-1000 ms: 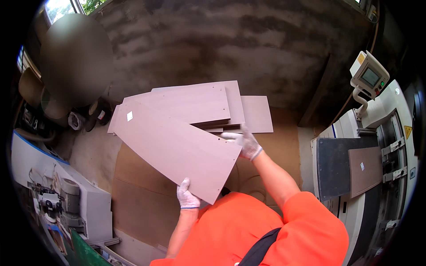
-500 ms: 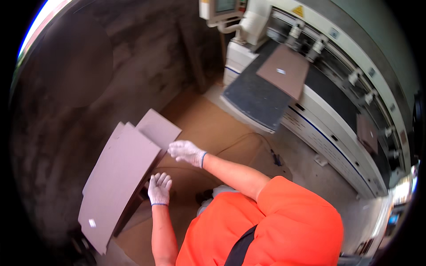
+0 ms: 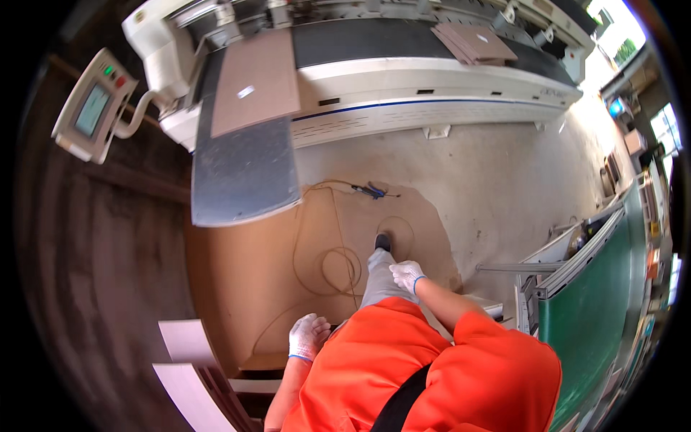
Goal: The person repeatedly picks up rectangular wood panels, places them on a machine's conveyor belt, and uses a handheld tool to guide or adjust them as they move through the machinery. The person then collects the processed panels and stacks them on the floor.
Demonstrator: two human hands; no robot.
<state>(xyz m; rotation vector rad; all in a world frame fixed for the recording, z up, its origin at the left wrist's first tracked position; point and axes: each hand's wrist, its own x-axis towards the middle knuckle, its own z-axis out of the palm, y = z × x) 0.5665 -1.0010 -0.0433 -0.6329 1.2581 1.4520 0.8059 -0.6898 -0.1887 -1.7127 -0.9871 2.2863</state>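
My left hand (image 3: pixel 309 336) wears a white knitted glove and hangs low beside my waist, fingers slightly apart and bent, holding nothing. Ahead of my hip is my right hand (image 3: pixel 407 275), gloved too, its fingers curled in with nothing visible in them. Near my left forearm a stack of brown panels (image 3: pixel 188 392) stands at the lower left edge, partly cut off. Another brown panel (image 3: pixel 259 75) with a small white label lies on the machine's dark extension table (image 3: pixel 245 173). Neither hand touches a panel.
The long white machine (image 3: pixel 367 108) spans the far side, with a control screen (image 3: pixel 93 108) at its left. More panels (image 3: pixel 475 43) lie on its bed. A hose with a blue air gun (image 3: pixel 371 191) lies on the floor. A green conveyor belt (image 3: pixel 590 324) stands at right.
I have turned right, from the panel stack toward the machine. Both hands have come away from the stack and nearer my body, and the right fingers have curled in.
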